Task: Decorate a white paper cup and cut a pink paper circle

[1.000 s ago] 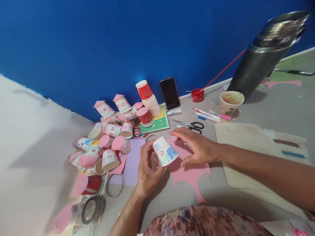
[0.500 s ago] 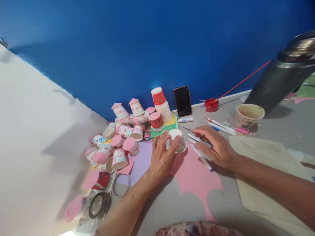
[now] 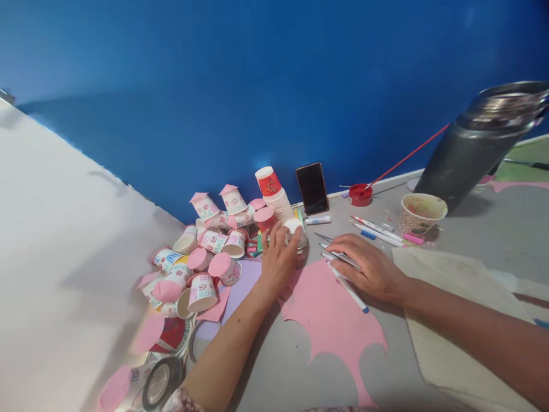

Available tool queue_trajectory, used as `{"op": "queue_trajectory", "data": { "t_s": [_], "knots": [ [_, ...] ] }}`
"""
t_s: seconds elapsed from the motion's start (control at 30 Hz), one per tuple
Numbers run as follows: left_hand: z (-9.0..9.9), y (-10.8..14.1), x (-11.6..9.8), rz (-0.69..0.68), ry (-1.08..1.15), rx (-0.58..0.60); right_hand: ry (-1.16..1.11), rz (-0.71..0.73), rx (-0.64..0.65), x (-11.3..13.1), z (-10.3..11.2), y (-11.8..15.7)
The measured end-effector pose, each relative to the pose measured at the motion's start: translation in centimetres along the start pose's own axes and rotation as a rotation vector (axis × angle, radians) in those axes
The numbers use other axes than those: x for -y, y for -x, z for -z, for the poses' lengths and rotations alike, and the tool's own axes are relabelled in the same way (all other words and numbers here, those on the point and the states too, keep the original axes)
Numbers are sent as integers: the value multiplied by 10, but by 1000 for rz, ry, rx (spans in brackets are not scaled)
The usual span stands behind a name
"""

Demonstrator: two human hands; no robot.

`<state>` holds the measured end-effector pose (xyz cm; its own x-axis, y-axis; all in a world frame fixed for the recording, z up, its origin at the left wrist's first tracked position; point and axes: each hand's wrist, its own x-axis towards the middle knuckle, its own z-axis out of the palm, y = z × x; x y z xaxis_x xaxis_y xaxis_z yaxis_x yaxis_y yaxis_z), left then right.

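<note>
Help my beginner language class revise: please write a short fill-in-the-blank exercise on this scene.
1. The wall behind the phone is ____.
2. The left hand touches a paper ____.
3. The sheet with curved cut-outs is ____.
4. In the picture, the stacked cups stand to the ____ of the phone.

Missing words: blue; cup; pink; left.

The left hand holds a white paper cup just in front of the stacked cups. The right hand lies over some pens, near the cut pink paper. To the left of the left hand, many decorated cups make a heap.
</note>
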<state>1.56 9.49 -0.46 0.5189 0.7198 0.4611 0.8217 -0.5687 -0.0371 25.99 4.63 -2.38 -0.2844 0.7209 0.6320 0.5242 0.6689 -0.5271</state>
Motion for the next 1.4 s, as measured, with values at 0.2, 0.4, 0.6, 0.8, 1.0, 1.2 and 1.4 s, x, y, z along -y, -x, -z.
{"op": "queue_trajectory", "data": {
  "t_s": [0.2, 0.4, 0.6, 0.8, 1.0, 1.2, 1.4],
  "knots": [
    [13, 14, -10, -3, 46, 13, 8, 26, 18, -2, 0, 3],
    [47, 33, -27, -57, 137, 74, 69, 9, 11, -8, -2, 12],
    [111, 73, -28, 65, 379, 370, 47, -44, 50, -11, -2, 15],
    [177, 113, -13, 272, 358, 581, 38, -59, 58, -19, -7, 23],
    [214, 127, 18, 506, 303, 513, 6, -74, 143, -17, -10, 21],
    [213, 121, 8, 637, 414, 481, 16, -65, 150, -13, -9, 19],
    [160, 119, -46, 667, 711, 680, 63, -84, 219, -12, -6, 19]
  ]
}}
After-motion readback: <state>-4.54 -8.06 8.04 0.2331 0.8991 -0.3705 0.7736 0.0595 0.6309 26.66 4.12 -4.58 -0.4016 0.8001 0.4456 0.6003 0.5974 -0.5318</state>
